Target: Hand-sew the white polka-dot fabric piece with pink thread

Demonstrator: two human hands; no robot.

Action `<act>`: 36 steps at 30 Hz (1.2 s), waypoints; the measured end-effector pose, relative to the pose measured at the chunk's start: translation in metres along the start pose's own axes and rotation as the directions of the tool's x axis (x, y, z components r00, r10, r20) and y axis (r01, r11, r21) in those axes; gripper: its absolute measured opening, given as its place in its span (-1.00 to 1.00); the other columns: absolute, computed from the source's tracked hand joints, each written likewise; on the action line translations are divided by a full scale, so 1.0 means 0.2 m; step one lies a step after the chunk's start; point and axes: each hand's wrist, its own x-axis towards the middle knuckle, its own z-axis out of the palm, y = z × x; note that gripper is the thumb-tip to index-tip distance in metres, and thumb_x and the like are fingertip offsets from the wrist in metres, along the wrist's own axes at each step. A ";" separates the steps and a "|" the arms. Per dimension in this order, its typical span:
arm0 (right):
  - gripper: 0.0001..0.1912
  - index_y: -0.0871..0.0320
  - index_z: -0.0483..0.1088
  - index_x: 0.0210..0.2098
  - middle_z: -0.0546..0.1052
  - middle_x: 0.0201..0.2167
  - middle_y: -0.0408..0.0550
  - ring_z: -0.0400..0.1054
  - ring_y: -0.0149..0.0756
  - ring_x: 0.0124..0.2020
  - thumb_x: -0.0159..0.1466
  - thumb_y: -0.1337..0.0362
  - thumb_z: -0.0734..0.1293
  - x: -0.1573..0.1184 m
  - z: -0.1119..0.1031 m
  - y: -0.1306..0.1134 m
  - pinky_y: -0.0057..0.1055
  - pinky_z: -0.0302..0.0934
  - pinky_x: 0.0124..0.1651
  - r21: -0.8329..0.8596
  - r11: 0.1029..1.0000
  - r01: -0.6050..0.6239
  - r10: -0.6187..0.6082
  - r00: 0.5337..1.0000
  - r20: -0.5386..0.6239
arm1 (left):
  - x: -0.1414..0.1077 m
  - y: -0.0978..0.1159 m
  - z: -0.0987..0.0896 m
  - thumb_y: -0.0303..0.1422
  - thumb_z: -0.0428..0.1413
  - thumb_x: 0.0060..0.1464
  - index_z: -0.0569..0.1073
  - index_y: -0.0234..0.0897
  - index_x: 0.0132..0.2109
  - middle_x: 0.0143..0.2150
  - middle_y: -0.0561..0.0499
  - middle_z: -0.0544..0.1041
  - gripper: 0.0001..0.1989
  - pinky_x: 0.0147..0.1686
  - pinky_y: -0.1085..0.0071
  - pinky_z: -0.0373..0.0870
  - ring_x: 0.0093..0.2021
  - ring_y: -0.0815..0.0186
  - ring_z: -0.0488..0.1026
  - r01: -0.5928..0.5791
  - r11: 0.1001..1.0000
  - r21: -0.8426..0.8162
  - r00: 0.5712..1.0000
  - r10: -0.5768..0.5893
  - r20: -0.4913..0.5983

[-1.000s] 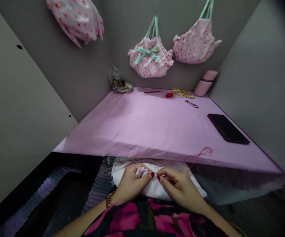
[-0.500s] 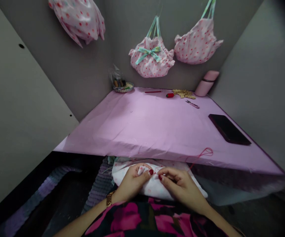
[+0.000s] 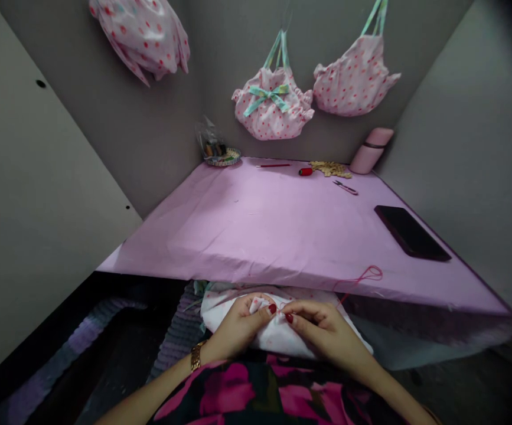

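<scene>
White fabric with pale pink dots [image 3: 282, 341] lies across my lap at the table's near edge. My left hand [image 3: 247, 321] is closed on a gathered fold of it, thumb on top. Close beside it, my right hand [image 3: 320, 324] pinches at the same fold with thumb and index finger. A needle, if one is there, is too small to make out between the fingertips. Red thread [image 3: 369, 273] runs in a loop over the table edge toward my right hand.
On the pink-covered table [image 3: 256, 224] lie a phone [image 3: 410, 232], thread snips [image 3: 345, 188], a red thread spool [image 3: 305, 172], a pencil [image 3: 274, 166] and a small basket [image 3: 224, 158]. A pink bottle [image 3: 371, 151] leans at the back right. Dotted cloth pieces [image 3: 273, 121] hang on the wall.
Both hands stay almost in place on the fabric. My right fingertips have shifted very slightly at the fold, and the view has moved a touch.
</scene>
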 end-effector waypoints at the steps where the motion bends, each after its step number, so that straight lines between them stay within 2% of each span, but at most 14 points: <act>1: -0.78 0.18 0.47 -0.30 0.51 -0.39 -0.06 0.35 -0.31 -0.35 0.19 0.18 0.26 0.01 -0.01 0.00 -0.45 0.16 -0.30 0.004 1.000 0.008 -0.008 1.000 0.006 | 0.00 0.01 0.00 -0.24 0.20 -0.13 0.40 -0.34 -0.42 -0.52 0.10 0.33 -0.77 -0.46 0.51 0.12 -0.49 0.44 0.20 0.002 1.000 -0.004 1.000 -0.002 0.005; 6: -0.80 0.18 0.42 -0.31 0.48 -0.43 -0.08 0.29 -0.38 -0.45 0.21 0.18 0.27 0.07 -0.06 -0.06 -0.50 0.13 -0.41 0.043 0.997 0.068 -0.067 0.998 -0.021 | 0.09 0.12 0.02 -0.28 0.22 -0.16 0.40 -0.35 -0.38 -0.53 0.11 0.34 -0.76 -0.50 0.52 0.12 -0.54 0.47 0.21 0.074 0.991 -0.116 0.992 -0.061 0.107; 9: -0.81 0.17 0.38 -0.30 0.45 -0.41 -0.09 0.27 -0.39 -0.43 0.24 0.18 0.23 0.13 -0.11 -0.09 -0.50 0.12 -0.40 -0.033 0.991 0.129 -0.131 0.985 -0.107 | 0.20 0.20 0.05 -0.29 0.24 -0.20 0.38 -0.36 -0.43 -0.57 0.11 0.33 -0.76 -0.53 0.51 0.13 -0.58 0.47 0.22 0.091 0.989 -0.116 0.987 -0.074 0.139; 11: -0.81 0.17 0.34 -0.31 0.41 -0.44 -0.11 0.23 -0.40 -0.45 0.26 0.18 0.20 0.18 -0.13 -0.10 -0.51 0.11 -0.42 -0.119 0.979 0.168 -0.187 0.967 -0.172 | 0.28 0.23 0.07 -0.26 0.21 -0.15 0.37 -0.36 -0.43 -0.59 0.12 0.31 -0.76 -0.55 0.51 0.12 -0.60 0.47 0.20 0.053 0.992 -0.112 0.989 -0.037 0.140; 15: -0.86 0.15 0.20 -0.27 0.25 -0.60 -0.23 0.10 -0.44 -0.59 0.29 0.22 0.12 0.26 -0.16 -0.09 -0.51 0.00 -0.53 -0.277 0.941 0.195 -0.266 0.932 -0.245 | 0.40 0.23 0.10 -0.26 0.16 -0.11 0.37 -0.36 -0.42 -0.57 0.10 0.32 -0.77 -0.53 0.50 0.13 -0.58 0.46 0.22 -0.054 0.998 -0.044 0.989 0.059 0.138; 18: -0.93 0.14 0.13 -0.26 0.26 -0.59 -0.23 0.13 -0.41 -0.55 0.28 0.28 0.10 0.31 -0.16 -0.08 -0.49 0.03 -0.45 -0.340 0.916 0.213 -0.311 0.913 -0.266 | 0.44 0.24 0.11 -0.24 0.13 -0.09 0.33 -0.35 -0.48 -0.59 0.12 0.28 -0.76 -0.55 0.50 0.10 -0.59 0.46 0.18 -0.122 0.990 0.069 0.985 0.112 0.130; 22: -0.91 0.13 0.11 -0.21 0.27 -0.58 -0.23 0.15 -0.38 -0.54 0.29 0.29 0.08 0.32 -0.17 -0.10 -0.47 0.03 -0.44 -0.368 0.904 0.218 -0.331 0.901 -0.281 | 0.49 0.26 0.10 -0.24 0.10 -0.08 0.36 -0.35 -0.43 -0.56 0.12 0.28 -0.78 -0.52 0.50 0.12 -0.56 0.44 0.18 -0.229 0.958 0.175 0.971 0.213 0.108; 26: -0.86 0.14 0.12 -0.17 0.24 -0.64 -0.26 0.12 -0.40 -0.62 0.29 0.24 0.08 0.34 -0.19 -0.11 -0.49 0.00 -0.53 -0.374 0.904 0.207 -0.324 0.902 -0.286 | 0.54 0.25 0.08 -0.26 0.09 -0.07 0.36 -0.34 -0.44 -0.56 0.13 0.26 -0.80 -0.52 0.51 0.08 -0.54 0.45 0.15 -0.272 0.938 0.217 0.962 0.256 0.096; 31: -0.84 0.14 0.18 -0.21 0.24 -0.71 -0.29 0.12 -0.43 -0.70 0.29 0.21 0.08 0.38 -0.19 -0.11 -0.51 -0.01 -0.60 -0.373 0.908 0.189 -0.312 0.901 -0.303 | 0.55 0.22 0.08 -0.24 0.07 -0.05 0.32 -0.33 -0.48 -0.58 0.17 0.15 -0.78 -0.54 0.51 -0.01 -0.56 0.47 0.04 -0.309 0.908 0.282 0.951 0.295 0.093; 33: -0.83 0.15 0.24 -0.26 0.28 -0.68 -0.26 0.15 -0.43 -0.68 0.28 0.22 0.10 0.39 -0.20 -0.12 -0.51 0.01 -0.60 -0.385 0.902 0.193 -0.322 0.896 -0.306 | 0.55 0.22 0.08 -0.22 0.08 -0.07 0.30 -0.32 -0.49 -0.59 0.18 0.13 -0.76 -0.55 0.51 -0.02 -0.56 0.47 0.03 -0.313 0.899 0.305 0.950 0.299 0.093; 36: -0.85 0.17 0.33 -0.37 0.38 -0.45 -0.11 0.25 -0.39 -0.50 0.21 0.26 0.18 0.41 -0.23 -0.15 -0.48 0.11 -0.45 -0.433 0.877 0.209 -0.368 0.871 -0.325 | 0.54 0.21 0.08 -0.24 0.09 -0.09 0.27 -0.31 -0.52 -0.60 0.18 0.11 -0.76 -0.56 0.51 -0.04 -0.56 0.48 0.01 -0.314 0.887 0.339 0.949 0.299 0.096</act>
